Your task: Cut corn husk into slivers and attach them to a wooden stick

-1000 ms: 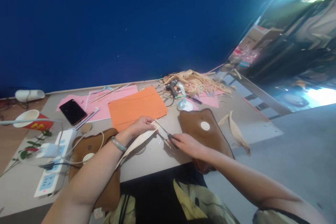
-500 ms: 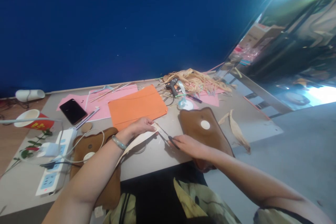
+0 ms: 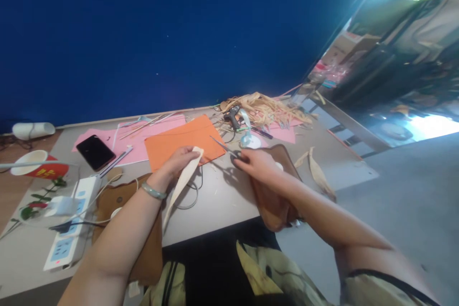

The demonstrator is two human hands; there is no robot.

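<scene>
My left hand [image 3: 182, 160] pinches the top end of a long, cream-coloured dried husk [image 3: 183, 182], whose narrow tail hangs down toward the table's front edge. In my right hand [image 3: 253, 162] is a pair of scissors [image 3: 223, 145], the thin blades pointing up and left, apart from the husk. Their handles are mostly hidden by my fingers. Behind both hands lies a sheet of orange paper [image 3: 179, 141]. A brown hot-water bag [image 3: 265, 201] sits under my right wrist, and a second brown bag [image 3: 147, 244] is partly covered by my left forearm.
A heap of dried husks [image 3: 265, 110] and a glue gun [image 3: 233, 115] lie at the back. On the left are a phone [image 3: 95, 152], a red paper cup [image 3: 41, 167] and a power strip [image 3: 68, 234] with cables. Another husk [image 3: 319, 172] rests at the right.
The scissors have moved away from the husk, up and to the right. My left hand has shifted left and raised the husk, turning it more upright.
</scene>
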